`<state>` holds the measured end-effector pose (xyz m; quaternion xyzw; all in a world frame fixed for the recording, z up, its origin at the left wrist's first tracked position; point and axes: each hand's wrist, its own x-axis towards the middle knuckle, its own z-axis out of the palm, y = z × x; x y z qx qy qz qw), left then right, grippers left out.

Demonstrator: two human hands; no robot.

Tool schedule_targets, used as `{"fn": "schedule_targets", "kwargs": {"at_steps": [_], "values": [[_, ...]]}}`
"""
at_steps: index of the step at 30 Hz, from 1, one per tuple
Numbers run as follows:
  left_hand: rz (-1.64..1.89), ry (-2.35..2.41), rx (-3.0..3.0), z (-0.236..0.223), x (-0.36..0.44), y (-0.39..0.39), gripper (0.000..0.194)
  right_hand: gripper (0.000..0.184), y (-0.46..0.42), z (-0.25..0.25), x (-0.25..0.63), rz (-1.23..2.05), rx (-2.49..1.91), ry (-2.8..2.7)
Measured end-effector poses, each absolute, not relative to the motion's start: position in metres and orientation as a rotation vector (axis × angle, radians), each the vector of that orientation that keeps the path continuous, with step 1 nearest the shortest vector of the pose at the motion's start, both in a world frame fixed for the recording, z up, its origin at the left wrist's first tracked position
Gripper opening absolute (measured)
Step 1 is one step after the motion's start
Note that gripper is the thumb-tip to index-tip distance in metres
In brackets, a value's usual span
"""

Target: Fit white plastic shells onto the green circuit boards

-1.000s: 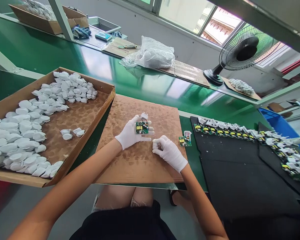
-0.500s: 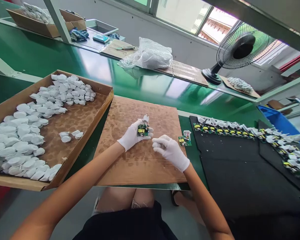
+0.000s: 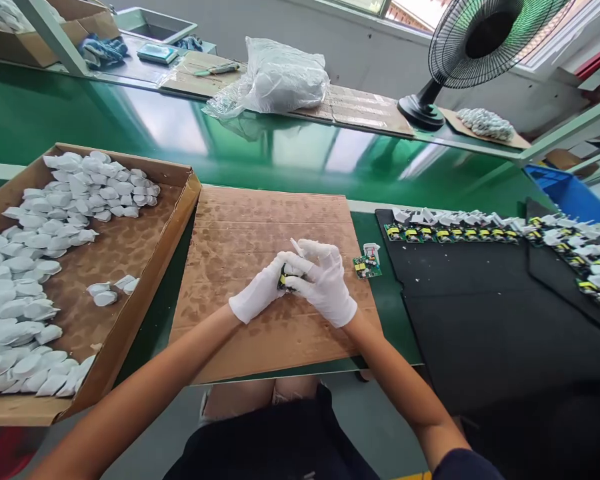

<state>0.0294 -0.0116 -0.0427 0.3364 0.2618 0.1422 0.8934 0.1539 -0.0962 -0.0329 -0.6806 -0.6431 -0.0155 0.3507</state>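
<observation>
Both hands wear white gloves and meet above a brown cardboard sheet. My left hand is closed around a small green circuit board with a yellow part, mostly covered by the fingers. From the right, my right hand has its fingers curled over the same board and the white piece sticking up from it. Whether the right fingertips pinch the board or the white piece is hard to see. Just right of the sheet lies another circuit board with a white piece attached.
A shallow cardboard box of white plastic housings stands at left. On the right, a black mat carries rows of circuit boards. Behind the green bench are a plastic bag and a black fan.
My right hand has moved left and closed in on the board in my left hand. The board has turned and is now largely hidden. The camera view has tilted downward.
</observation>
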Motion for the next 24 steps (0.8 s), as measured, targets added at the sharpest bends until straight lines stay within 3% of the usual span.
{"fn": "schedule_targets", "kwargs": {"at_steps": [7, 10, 12, 18, 24], "values": [[0.251, 0.467, 0.697, -0.025, 0.032, -0.018, 0.034, 0.076, -0.098, -0.034, 0.154, 0.017, -1.740, -1.814], [0.296, 0.529, 0.757, -0.025, 0.033, -0.018, 0.025, 0.100, -0.098, -0.032, 0.153, 0.039, -1.768, -1.834], [0.364, 0.549, 0.814, -0.028, 0.033, -0.018, 0.021, 0.105, -0.098, -0.030, 0.153, 0.030, -1.791, -1.837], [0.337, 0.521, 0.796, -0.035, 0.032, -0.018, 0.019, 0.075, -0.099, -0.032, 0.153, -0.013, -1.840, -1.825], [0.162, 0.489, 0.878, -0.036, 0.024, -0.019, 0.013, 0.058, -0.102, -0.029, 0.153, -0.077, -1.826, -1.923]]}}
